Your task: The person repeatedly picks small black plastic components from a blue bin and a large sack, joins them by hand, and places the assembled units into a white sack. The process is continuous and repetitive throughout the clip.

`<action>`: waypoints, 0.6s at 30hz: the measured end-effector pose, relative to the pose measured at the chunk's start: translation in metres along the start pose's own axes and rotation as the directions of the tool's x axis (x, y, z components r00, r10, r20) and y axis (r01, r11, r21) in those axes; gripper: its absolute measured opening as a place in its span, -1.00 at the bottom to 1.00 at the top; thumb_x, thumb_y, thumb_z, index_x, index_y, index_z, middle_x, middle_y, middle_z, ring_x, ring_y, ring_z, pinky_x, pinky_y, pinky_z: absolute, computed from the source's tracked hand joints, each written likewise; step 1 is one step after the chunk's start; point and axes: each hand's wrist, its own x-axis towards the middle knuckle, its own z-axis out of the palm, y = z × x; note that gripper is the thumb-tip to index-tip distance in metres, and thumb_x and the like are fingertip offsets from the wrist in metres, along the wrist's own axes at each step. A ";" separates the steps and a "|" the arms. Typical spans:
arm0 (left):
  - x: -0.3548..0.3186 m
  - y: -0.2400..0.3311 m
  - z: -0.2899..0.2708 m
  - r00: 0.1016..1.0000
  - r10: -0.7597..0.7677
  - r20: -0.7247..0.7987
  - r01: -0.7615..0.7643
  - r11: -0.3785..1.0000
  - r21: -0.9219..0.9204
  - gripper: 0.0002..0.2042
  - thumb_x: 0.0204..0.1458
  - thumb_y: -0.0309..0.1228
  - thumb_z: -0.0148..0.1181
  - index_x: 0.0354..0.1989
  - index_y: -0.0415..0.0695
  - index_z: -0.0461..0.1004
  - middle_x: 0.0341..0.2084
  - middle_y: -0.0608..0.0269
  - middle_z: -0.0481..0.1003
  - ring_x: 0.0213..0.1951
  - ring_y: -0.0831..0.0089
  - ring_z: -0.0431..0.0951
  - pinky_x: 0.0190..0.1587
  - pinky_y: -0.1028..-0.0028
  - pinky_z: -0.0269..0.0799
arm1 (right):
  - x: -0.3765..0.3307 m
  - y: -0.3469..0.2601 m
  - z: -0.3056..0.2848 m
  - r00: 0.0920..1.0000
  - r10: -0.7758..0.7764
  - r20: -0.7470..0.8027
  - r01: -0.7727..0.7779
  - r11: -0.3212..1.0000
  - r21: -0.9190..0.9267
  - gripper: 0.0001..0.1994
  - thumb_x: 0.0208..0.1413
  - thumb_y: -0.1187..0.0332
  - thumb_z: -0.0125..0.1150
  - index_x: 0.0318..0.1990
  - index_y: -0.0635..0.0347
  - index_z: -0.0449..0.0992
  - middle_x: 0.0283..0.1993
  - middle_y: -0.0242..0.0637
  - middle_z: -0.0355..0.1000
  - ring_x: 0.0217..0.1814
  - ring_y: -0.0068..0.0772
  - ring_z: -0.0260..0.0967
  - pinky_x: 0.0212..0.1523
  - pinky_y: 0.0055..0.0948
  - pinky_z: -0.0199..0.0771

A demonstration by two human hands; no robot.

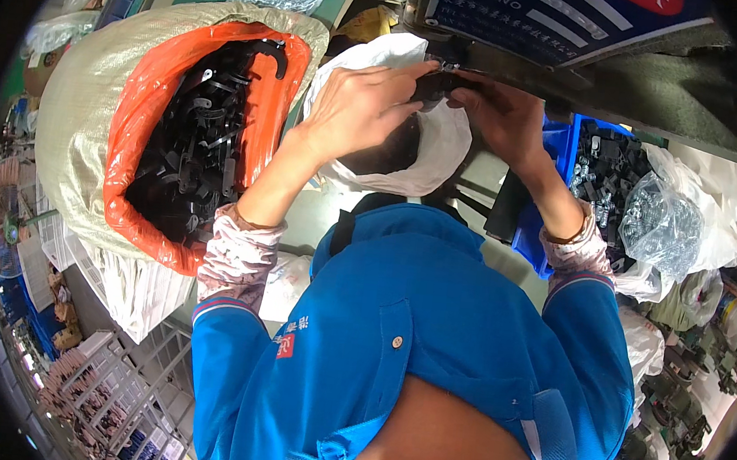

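Head view: the left hand (363, 111) and right hand (507, 124) are pinching a dark part (438, 84) above a white bag (448, 141).

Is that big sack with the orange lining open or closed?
Open. The sack gapes, its orange lining spread around visible black parts.

A blue shirt (475, 318) with striped sleeve hems (226, 303) meets gathered, patterned cuffs (239, 252).

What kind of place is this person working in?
Probably a factory workshop. There's a heavy metal machine in front of the person, a big woven sack full of black parts, and a blue bin heaped with small pieces.
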 end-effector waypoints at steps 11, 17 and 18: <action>0.024 -0.028 0.003 0.955 -0.121 0.270 0.118 0.993 0.029 -0.56 -0.02 -0.35 0.31 0.09 -0.07 0.48 -0.52 0.17 0.46 -0.50 0.09 0.49 -0.44 0.30 0.38 | 0.002 0.029 -0.006 0.977 0.212 -0.026 -0.210 0.977 0.042 -0.74 0.19 0.53 0.21 0.01 0.44 0.46 -0.14 -0.10 0.54 -0.22 -0.38 0.55 -0.20 -0.40 0.66; 0.008 -0.028 -0.005 0.972 -0.171 0.162 0.186 0.979 -0.083 -0.71 -0.01 -0.24 0.36 -0.16 -0.10 0.55 -0.55 0.13 0.50 -0.58 0.22 0.44 -0.44 0.31 0.36 | 0.007 0.022 -0.008 0.971 0.238 -0.026 -0.237 0.971 0.035 -0.80 0.16 0.50 0.26 -0.08 0.34 0.47 -0.24 -0.17 0.55 -0.29 -0.43 0.55 -0.29 -0.46 0.65; 0.001 -0.027 -0.001 0.966 -0.221 0.135 0.240 0.960 -0.142 -0.73 -0.01 -0.24 0.36 -0.21 -0.11 0.55 -0.56 0.11 0.50 -0.59 0.27 0.43 -0.45 0.32 0.36 | 0.007 0.025 -0.009 0.970 0.242 -0.032 -0.242 0.970 0.022 -0.80 0.16 0.50 0.25 -0.08 0.34 0.47 -0.24 -0.17 0.55 -0.29 -0.42 0.55 -0.28 -0.44 0.65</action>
